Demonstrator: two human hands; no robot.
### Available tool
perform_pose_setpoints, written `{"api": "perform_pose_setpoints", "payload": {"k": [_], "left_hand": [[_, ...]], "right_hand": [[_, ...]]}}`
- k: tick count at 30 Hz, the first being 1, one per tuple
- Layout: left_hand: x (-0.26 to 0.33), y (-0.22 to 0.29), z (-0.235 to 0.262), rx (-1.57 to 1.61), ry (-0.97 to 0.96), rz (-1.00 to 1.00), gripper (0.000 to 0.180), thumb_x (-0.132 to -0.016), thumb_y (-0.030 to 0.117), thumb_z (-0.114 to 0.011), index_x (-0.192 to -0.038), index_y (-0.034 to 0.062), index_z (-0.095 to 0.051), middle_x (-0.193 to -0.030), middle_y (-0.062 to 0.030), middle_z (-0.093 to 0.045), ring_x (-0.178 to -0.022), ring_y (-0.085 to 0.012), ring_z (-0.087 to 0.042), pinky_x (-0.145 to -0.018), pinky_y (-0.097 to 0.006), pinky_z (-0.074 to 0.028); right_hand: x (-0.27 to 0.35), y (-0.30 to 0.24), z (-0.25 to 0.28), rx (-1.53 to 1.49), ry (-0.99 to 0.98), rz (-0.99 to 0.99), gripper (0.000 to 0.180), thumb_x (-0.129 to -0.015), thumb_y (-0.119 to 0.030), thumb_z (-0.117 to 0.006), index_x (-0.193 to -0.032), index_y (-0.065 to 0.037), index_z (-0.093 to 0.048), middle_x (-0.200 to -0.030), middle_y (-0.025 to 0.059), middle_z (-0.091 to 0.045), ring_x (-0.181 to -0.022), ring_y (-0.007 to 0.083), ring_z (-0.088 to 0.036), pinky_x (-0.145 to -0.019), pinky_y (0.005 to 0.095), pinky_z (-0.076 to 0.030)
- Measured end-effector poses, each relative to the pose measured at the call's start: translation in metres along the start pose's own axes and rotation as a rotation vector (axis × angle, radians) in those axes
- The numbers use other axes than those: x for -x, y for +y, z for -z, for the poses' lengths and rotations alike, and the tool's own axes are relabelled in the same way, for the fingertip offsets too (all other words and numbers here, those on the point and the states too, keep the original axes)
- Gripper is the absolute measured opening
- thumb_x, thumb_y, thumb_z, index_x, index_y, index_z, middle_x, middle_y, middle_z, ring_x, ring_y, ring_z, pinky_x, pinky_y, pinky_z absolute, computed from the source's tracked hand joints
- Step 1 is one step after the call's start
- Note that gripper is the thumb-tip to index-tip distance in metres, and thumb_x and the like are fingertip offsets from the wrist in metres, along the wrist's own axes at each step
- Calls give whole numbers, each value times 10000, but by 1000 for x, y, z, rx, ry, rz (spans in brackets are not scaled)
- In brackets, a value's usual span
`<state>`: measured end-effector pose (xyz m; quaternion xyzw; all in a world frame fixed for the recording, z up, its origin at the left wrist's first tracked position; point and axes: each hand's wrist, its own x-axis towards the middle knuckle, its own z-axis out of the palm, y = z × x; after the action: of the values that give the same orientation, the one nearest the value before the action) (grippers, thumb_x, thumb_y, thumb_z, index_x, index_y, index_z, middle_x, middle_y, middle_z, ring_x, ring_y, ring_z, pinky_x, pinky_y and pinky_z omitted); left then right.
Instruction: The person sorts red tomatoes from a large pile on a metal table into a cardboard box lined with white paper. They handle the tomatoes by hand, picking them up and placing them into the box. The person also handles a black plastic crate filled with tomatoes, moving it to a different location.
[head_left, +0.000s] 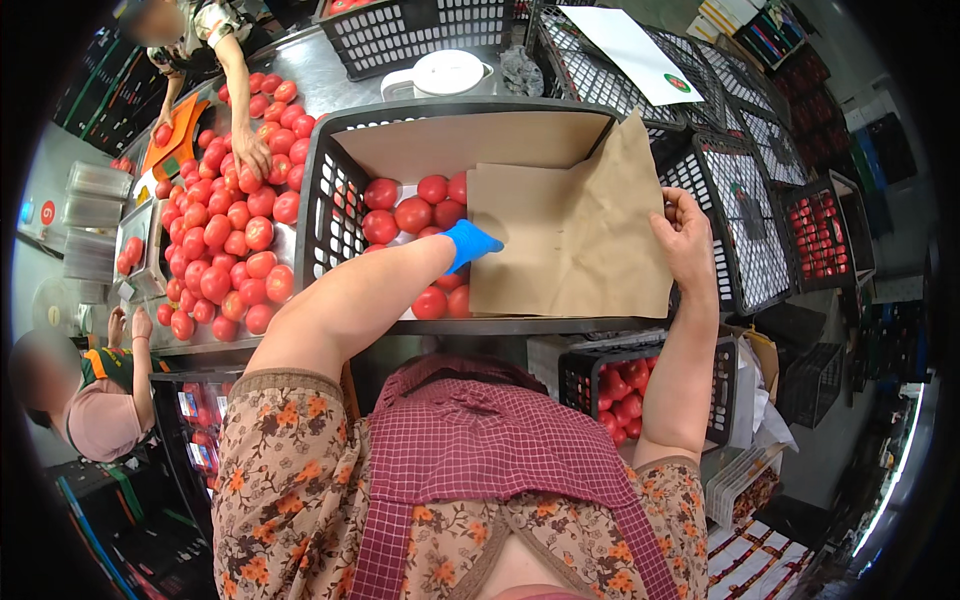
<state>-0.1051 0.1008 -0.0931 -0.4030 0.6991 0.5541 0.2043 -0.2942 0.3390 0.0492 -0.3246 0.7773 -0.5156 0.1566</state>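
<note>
A black plastic crate (480, 325) stands before me, with red tomatoes (413, 214) in its left part. Brown paper (545, 240) lies over the right part, its upper right corner raised and creased; whatever lies beneath is hidden. My left hand (468, 246), in a blue glove, reaches into the crate at the paper's left edge, next to the tomatoes. Its fingers point away and down, so their grip does not show. At the crate's right side, my bare right hand (686, 238) has its fingers curled, pinching the right edge of the paper with the thumb on the inner side.
Loose tomatoes (215, 240) cover the metal table at left, where a co-worker's hand (250, 155) rests on them. Another person (105, 400) works lower left. A white lidded jug (447, 75) stands behind the crate. Stacked black crates (745, 215) rise at right; a tomato crate (625, 395) sits below.
</note>
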Motion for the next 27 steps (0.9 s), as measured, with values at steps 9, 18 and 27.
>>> {"api": "perform_pose_setpoints", "payload": {"k": [9, 18, 27], "left_hand": [[-6, -10, 5, 435, -177, -55, 419, -884, 181, -638, -1289, 109, -559, -1174, -78, -646, -965, -221, -654, -774, -358, -547], [58, -12, 66, 375, -44, -183, 444, -853, 36, -575, -1295, 37, -526, -1142, -110, -648, -990, -239, -667, -832, -380, -560], [87, -66, 122, 317, 288, -197, 443, -802, 13, -586, -1240, -36, -532, -1095, -160, -655, -959, -251, -671, -845, -355, -540]], "right_hand": [[0, 14, 11, -201, -42, -50, 259, -852, -65, -608, -1091, 37, -598, -877, 29, -655, -760, 59, -578, -697, 219, -471], [-3, 13, 0, 119, -22, 17, 246, -836, -107, -631, -1038, 32, -619, -828, 71, -687, -702, 115, -629, -664, 267, -499], [-21, 4, -68, 697, -360, -91, 729, -804, -335, -656, -1348, 69, -388, -1287, 315, -509, -1201, 401, -516, -1007, 422, -425]]}}
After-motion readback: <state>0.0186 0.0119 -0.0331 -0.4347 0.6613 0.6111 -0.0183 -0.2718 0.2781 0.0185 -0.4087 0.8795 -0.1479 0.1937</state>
